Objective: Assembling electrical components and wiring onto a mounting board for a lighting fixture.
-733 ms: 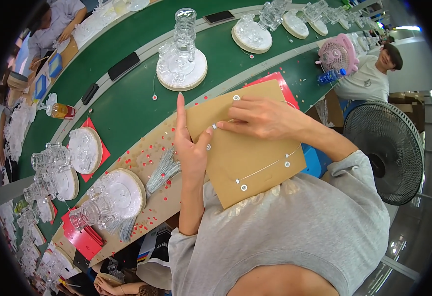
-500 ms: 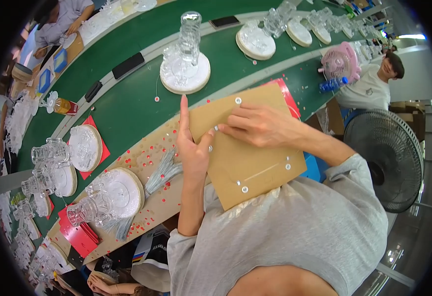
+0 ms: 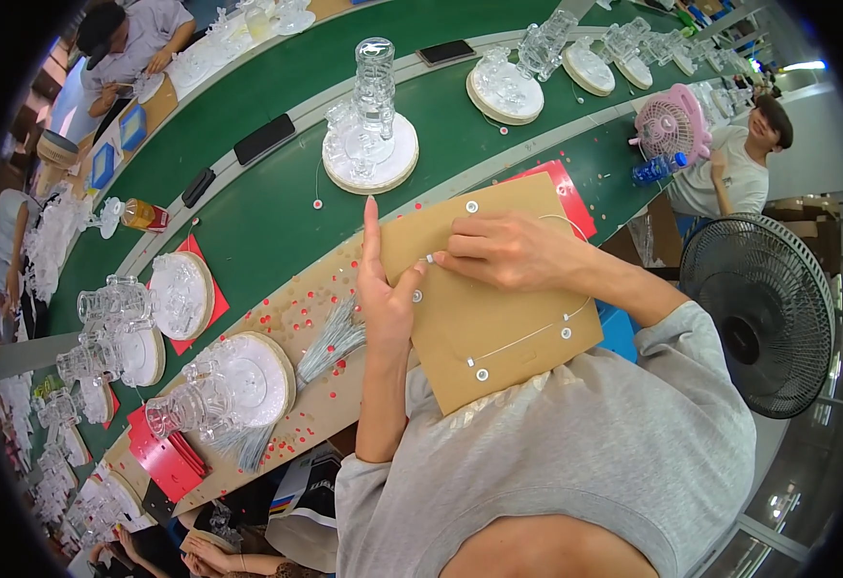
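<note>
A brown cardboard panel [image 3: 498, 323] with several metal eyelets lies in front of my chest. My left hand [image 3: 389, 301] grips its left edge, thumb on top, index finger stretched outward. Over the upper part of the panel, my right hand [image 3: 510, 252] pinches a thin white cord [image 3: 562, 221] near its small pale tip [image 3: 430, 258], close to the left thumb. The cord loops out behind the right hand. Another stretch of cord [image 3: 516, 347] runs between two holes at the panel's lower end. Red card [image 3: 575, 204] shows beyond the panel's far right corner.
A clear figure on a round white base [image 3: 371, 159] stands on the green bench [image 3: 267, 207]; several more line both sides. Grey cord bundles [image 3: 333, 342] and red discs lie left. A black fan [image 3: 758, 316] and pink fan [image 3: 672, 125] stand right. Co-workers sit around.
The whole view has shifted slightly right and down. Both hands keep nearly the same grip, and the cord loop behind my right hand shows more clearly.
</note>
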